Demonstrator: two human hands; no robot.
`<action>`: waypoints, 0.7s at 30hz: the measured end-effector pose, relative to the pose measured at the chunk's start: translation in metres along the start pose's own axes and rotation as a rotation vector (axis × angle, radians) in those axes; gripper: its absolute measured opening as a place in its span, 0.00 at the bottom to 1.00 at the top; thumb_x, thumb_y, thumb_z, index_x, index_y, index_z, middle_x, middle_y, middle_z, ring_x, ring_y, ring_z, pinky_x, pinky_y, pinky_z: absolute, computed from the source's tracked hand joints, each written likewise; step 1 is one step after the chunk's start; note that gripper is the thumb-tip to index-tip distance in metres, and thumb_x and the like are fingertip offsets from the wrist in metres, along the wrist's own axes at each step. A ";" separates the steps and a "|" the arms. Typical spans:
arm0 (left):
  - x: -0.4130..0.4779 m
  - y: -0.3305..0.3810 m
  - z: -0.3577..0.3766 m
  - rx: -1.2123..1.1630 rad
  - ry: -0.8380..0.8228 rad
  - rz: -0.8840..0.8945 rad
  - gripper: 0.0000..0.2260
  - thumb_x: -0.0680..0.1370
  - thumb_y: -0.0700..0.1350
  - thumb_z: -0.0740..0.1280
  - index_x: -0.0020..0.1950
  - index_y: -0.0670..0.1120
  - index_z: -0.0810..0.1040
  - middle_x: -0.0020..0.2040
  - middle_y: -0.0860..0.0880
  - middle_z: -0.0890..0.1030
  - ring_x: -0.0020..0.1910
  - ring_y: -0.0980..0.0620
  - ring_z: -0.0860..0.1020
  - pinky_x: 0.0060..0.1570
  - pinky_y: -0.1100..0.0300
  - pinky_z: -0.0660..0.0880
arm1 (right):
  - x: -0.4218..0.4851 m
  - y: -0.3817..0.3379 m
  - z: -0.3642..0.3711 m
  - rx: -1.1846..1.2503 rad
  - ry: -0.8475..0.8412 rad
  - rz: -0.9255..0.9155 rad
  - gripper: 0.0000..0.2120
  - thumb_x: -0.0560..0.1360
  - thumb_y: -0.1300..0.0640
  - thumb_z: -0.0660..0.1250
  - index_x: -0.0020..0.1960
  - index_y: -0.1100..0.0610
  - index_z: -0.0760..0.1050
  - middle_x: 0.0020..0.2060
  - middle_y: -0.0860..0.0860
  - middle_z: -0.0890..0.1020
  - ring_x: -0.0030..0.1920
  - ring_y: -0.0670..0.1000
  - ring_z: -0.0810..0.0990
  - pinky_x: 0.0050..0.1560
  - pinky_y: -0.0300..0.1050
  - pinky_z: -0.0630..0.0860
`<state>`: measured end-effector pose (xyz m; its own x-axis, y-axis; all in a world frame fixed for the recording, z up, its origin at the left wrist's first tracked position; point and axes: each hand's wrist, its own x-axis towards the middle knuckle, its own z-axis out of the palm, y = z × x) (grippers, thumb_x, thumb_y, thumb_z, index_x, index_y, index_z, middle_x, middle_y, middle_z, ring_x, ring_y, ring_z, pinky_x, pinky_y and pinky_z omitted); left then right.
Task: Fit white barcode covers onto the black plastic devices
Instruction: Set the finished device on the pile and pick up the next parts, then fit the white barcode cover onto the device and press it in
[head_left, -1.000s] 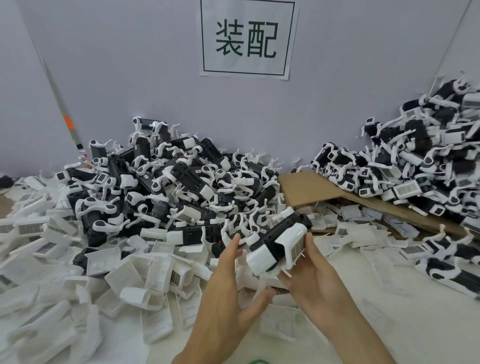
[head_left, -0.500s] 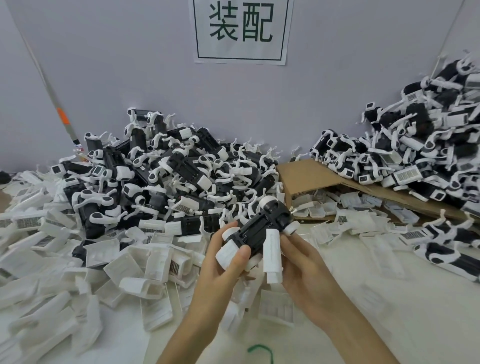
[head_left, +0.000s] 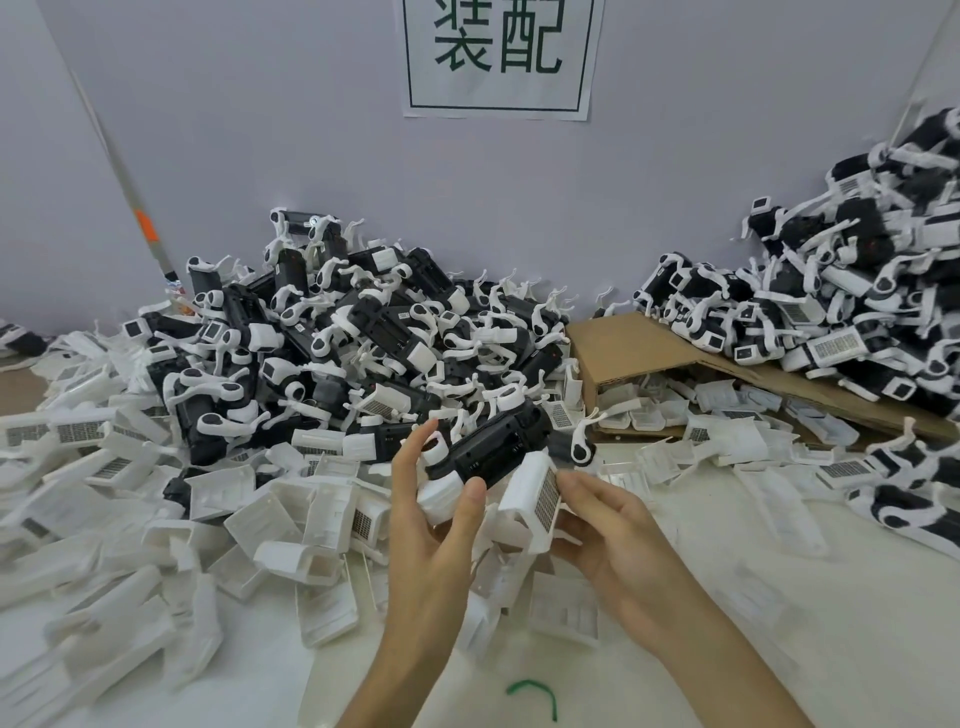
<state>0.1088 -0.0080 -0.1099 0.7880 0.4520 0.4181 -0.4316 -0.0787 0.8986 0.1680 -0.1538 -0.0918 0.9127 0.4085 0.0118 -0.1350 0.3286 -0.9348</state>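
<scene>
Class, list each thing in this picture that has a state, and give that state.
left hand, grips black device.
right hand, pinches white barcode cover.
black device, held up, tilted.
white barcode cover, against the device, seating unclear.
cardboard sheet, tilted, left end raised.
green tie, lying loose, curved.

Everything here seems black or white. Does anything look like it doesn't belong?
Yes: a small green curved strip lies alone on the white table, nearest the camera. Its colour matches none of the black devices or white covers, so it looks like stray litter.
</scene>
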 end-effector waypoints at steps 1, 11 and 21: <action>0.000 0.000 0.000 0.024 0.000 0.009 0.23 0.75 0.56 0.67 0.68 0.71 0.67 0.73 0.63 0.69 0.69 0.43 0.74 0.68 0.46 0.72 | 0.000 -0.001 -0.001 0.003 0.018 -0.029 0.12 0.71 0.52 0.67 0.46 0.59 0.86 0.41 0.57 0.85 0.39 0.50 0.82 0.38 0.44 0.80; -0.004 -0.002 0.006 0.126 -0.030 0.134 0.21 0.75 0.60 0.67 0.65 0.73 0.65 0.69 0.49 0.75 0.67 0.40 0.76 0.69 0.40 0.69 | -0.001 0.003 0.001 -0.139 0.195 -0.275 0.14 0.71 0.47 0.69 0.49 0.56 0.84 0.44 0.55 0.87 0.46 0.54 0.87 0.49 0.44 0.83; -0.007 -0.004 0.007 0.261 -0.067 0.301 0.28 0.75 0.51 0.73 0.67 0.71 0.63 0.61 0.67 0.75 0.62 0.59 0.77 0.57 0.68 0.74 | -0.005 0.002 0.007 -0.111 0.197 -0.351 0.05 0.76 0.61 0.70 0.52 0.58 0.79 0.45 0.50 0.85 0.45 0.53 0.87 0.43 0.42 0.83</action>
<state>0.1077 -0.0171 -0.1156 0.6738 0.3161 0.6679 -0.5281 -0.4261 0.7345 0.1602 -0.1496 -0.0916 0.9538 0.1137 0.2781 0.2296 0.3209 -0.9188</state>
